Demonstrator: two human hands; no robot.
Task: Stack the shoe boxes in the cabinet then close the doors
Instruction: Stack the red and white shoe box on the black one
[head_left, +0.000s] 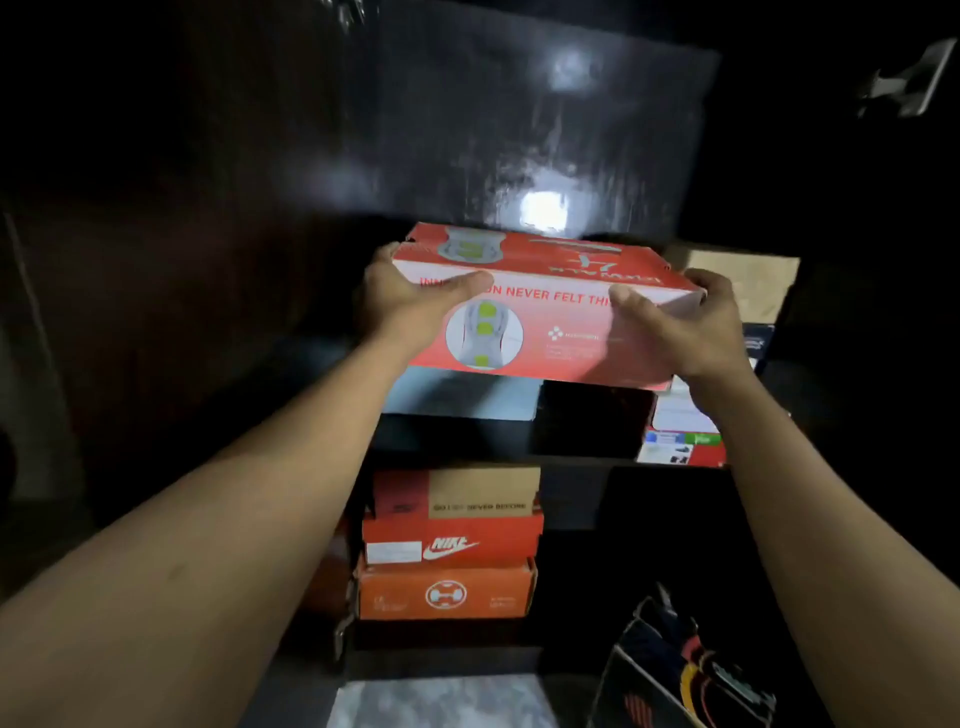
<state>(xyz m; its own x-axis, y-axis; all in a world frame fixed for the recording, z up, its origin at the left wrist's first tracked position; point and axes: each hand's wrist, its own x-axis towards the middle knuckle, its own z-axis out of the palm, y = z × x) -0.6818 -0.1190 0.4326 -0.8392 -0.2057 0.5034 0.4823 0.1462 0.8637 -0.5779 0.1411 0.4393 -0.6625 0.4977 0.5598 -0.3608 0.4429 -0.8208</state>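
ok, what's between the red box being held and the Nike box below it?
Head view, below the red box: a pale box and a black box on the dark shelf board, then a tan-and-red box lying on the Nike box.

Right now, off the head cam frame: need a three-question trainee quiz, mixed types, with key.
1. True or false: the red shoe box is held at its ends by both the left hand and the right hand.
2. Of the three boxes stacked lower down, the Nike box is: A) top, B) middle, C) bottom.
3. Fill in: the bottom box, directly under the Nike box, is coloured ____.

Key: 1 true; 2 B; 3 orange.
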